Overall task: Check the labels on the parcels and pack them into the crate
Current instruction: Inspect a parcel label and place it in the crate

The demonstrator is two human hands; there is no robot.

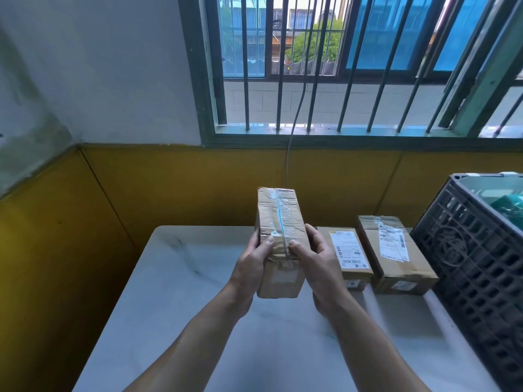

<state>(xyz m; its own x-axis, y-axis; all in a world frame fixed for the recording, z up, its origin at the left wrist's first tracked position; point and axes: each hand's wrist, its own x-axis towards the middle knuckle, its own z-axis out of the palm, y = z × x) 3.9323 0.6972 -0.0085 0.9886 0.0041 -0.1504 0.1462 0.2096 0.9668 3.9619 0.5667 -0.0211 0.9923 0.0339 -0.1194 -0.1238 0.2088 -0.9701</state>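
Note:
A long brown cardboard parcel (278,219), taped along its top seam, is held up above the white table (175,292). My left hand (253,264) grips its left side and my right hand (318,261) grips its right side, both thumbs on top. No label shows on the face turned up. Two more cardboard parcels lie on the table to the right: one (349,256) beside my right hand and one (394,253) further right, each with a white shipping label facing up. The dark slatted crate (478,267) stands at the right edge.
Something teal-green and a pale lid or bin (506,205) show inside the crate. A yellow-and-white wall runs behind the table. Above it is a barred window with a grey cable (288,162) hanging down.

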